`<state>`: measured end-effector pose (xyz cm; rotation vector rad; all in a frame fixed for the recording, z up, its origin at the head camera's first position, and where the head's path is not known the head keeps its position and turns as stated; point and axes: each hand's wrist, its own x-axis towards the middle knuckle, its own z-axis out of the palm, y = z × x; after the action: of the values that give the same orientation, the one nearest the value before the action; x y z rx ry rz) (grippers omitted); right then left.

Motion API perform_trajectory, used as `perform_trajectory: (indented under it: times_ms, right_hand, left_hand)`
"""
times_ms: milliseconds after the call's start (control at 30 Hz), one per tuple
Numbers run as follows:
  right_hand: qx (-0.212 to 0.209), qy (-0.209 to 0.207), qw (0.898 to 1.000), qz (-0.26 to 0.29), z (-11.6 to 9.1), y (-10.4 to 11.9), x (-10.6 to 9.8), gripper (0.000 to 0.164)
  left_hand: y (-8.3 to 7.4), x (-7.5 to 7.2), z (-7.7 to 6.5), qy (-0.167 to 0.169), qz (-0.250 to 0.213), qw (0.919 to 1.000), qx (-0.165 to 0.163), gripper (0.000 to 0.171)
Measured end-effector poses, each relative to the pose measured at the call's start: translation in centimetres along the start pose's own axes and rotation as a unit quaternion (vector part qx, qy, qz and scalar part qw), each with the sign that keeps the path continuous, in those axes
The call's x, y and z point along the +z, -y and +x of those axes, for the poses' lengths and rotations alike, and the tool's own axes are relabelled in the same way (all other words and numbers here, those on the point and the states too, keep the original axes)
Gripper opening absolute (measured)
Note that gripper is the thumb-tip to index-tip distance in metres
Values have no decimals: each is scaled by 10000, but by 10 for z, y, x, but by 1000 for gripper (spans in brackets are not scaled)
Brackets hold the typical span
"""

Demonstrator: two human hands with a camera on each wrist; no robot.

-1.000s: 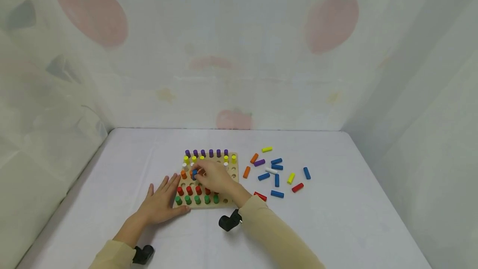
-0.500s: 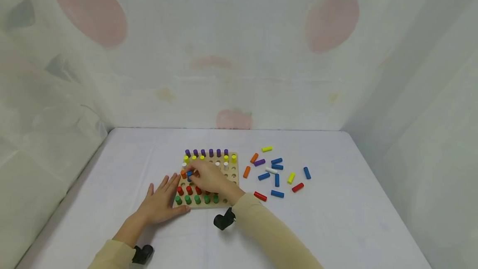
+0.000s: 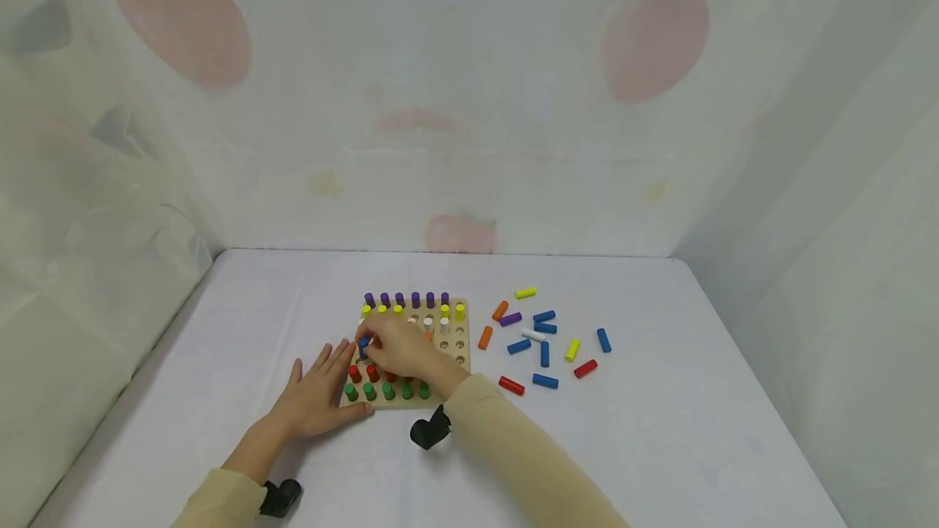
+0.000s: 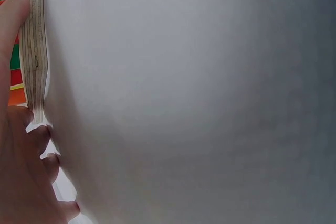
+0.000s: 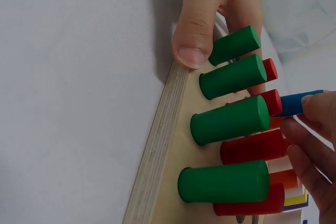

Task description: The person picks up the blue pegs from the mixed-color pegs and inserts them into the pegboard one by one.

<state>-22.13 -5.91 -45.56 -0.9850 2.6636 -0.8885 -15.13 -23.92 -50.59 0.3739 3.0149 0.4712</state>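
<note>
- two hands at the board [image 3: 451,338], head view. why do they differ?
- right hand [image 3: 396,346] has its grip closed to a peg's width, thumb and fingers pinching a blue peg [image 3: 363,347] about upright near the board's left edge, just beyond the red pegs [image 3: 372,373]. left hand [image 3: 315,402] lies with fingers spread on the tabletop [image 3: 660,446], grip wide, holding nothing. loose pegs [image 3: 545,354] lie on the right, presumably for easy reach.
- left wrist view?
- thumb against the board's layered edge. likely steadies it against sliding.
- right wrist view: why pinch the peg high?
- probably to leave its lower end free to enter the board. that end is hidden behind the red pegs; cannot tell if seated. green pegs [image 5: 230,120] stand in the nearest row, left thumb resting on the board's corner beside them.
</note>
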Motion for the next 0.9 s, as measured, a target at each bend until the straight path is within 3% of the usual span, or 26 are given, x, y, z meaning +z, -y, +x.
perform_trajectory:
  times_ms: [233, 567, 900]
  right_hand:
    - [129, 87, 9999, -61, 0, 3, 6, 15]
    - [-111, 9, 9985, -536, 4, 3, 10, 14]
    - [-51, 109, 9983, -577, 4, 6, 10, 12]
  left_hand:
    - [1, 1, 0, -1, -7, 10000, -15, 106]
    - [1, 0, 0, 3, 55, 10000, -38, 107]
    - [2, 1, 0, -11, 45, 10000, -15, 107]
